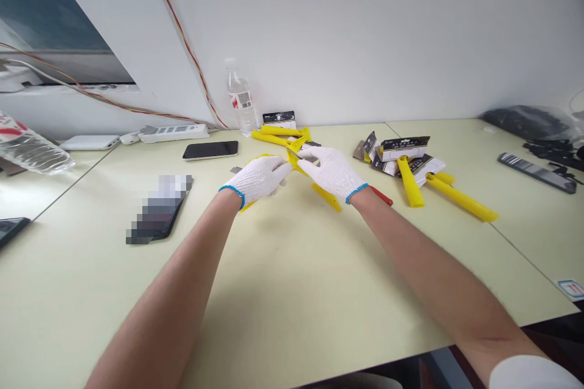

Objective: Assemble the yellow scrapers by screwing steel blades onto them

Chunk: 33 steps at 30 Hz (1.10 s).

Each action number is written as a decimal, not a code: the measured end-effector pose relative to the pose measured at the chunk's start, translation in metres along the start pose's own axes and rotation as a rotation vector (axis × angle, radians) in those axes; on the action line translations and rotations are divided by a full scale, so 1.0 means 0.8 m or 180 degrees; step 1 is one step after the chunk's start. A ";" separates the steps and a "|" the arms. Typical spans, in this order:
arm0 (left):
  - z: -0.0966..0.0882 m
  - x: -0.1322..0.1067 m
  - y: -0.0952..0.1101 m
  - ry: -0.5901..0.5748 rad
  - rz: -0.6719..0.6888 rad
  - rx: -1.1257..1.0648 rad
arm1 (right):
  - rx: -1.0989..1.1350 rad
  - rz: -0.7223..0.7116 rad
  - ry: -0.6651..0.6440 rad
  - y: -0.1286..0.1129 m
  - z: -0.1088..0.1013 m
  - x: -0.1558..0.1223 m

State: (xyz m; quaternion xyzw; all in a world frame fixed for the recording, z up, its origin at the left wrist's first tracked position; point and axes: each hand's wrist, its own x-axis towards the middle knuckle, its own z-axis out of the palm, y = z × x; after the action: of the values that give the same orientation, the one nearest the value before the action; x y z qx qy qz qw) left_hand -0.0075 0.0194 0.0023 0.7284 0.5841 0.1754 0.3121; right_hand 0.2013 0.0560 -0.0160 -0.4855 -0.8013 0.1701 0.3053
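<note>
One yellow tool, apparently slanting toward lower right, sits mid-frame, pinched by the right hand; left hand just beside, its grip unclear.

Wall: plain white, fills top of frame | window: dark blue-grey pane, upper left; pale sill beneath | tabletop: pale yellow-green, meets wall mid-frame; thin seams left and right, front edge lower right | light: soft, glare far left

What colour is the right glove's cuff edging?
The cuff edging is bright blue, seen in the head view.
</note>
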 end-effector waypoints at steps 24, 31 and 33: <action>-0.003 -0.003 0.000 -0.0083 0.0041 0.0250 | 0.0229 0.0904 -0.0783 -0.007 -0.032 -0.014; -0.003 -0.007 0.011 -0.0038 0.0192 0.0327 | 0.0355 0.0935 -0.0798 -0.002 -0.034 -0.013; -0.003 -0.009 0.015 -0.0047 0.0212 0.0334 | 0.0419 0.0962 -0.0797 -0.001 -0.033 -0.013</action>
State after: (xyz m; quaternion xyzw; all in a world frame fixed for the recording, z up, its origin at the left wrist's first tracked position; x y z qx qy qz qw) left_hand -0.0019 0.0117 0.0126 0.7641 0.5656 0.1495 0.2718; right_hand 0.2216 0.0460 0.0012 -0.5543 -0.7382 0.3250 0.2054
